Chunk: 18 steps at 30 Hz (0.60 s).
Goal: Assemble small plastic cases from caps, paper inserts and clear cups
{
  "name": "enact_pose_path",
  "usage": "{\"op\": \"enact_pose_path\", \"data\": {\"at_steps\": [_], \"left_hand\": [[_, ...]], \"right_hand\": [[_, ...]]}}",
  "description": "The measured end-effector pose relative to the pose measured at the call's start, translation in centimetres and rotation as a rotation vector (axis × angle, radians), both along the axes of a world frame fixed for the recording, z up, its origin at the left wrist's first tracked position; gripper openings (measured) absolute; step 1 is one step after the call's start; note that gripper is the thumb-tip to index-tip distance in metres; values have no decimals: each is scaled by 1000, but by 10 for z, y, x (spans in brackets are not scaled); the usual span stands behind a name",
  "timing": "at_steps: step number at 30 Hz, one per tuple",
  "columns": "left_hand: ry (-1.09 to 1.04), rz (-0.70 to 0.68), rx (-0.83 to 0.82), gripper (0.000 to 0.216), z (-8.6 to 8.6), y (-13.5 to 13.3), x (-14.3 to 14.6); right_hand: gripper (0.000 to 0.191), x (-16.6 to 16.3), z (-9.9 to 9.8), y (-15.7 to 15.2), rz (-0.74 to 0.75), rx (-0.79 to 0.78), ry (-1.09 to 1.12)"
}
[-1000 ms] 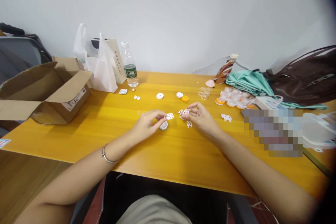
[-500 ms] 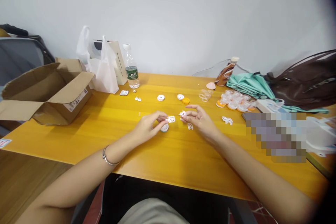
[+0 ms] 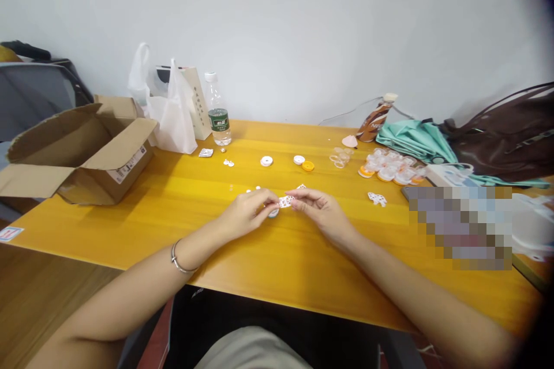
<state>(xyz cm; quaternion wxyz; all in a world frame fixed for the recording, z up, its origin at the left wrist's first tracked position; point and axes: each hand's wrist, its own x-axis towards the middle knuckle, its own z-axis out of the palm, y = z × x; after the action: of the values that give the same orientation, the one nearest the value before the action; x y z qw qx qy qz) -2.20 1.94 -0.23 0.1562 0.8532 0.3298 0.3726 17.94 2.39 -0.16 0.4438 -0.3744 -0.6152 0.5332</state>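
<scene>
A small flat white perforated piece is pinched at its left end by my left hand, just above the table. The fingertips of my right hand close on its right end. Below the piece, a round white cap is partly covered by my left fingertips. Just behind my right fingers, the edge of another white perforated piece shows. A further white cut-out piece lies flat to the right. Two tiny white parts are visible beyond my left hand.
Farther back lie white discs, a yellow disc, clear rings and a cluster of clear-topped containers. An open cardboard box and a water bottle stand left; a brown drink bottle and teal cloth are right.
My right hand has moved left to meet the perforated piece in my left hand. The small white piece formerly in my right fingers now appears behind them.
</scene>
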Motion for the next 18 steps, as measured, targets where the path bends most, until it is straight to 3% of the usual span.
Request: {"op": "enact_pose_path", "data": {"at_steps": [11, 18], "left_hand": [[-75, -4, 40, 11, 2, -4, 1], [-97, 37, 67, 10, 4, -7, 3]], "right_hand": [[18, -6, 2, -8, -90, 171, -31], [20, -6, 2, -10, -78, 157, -26]]}}
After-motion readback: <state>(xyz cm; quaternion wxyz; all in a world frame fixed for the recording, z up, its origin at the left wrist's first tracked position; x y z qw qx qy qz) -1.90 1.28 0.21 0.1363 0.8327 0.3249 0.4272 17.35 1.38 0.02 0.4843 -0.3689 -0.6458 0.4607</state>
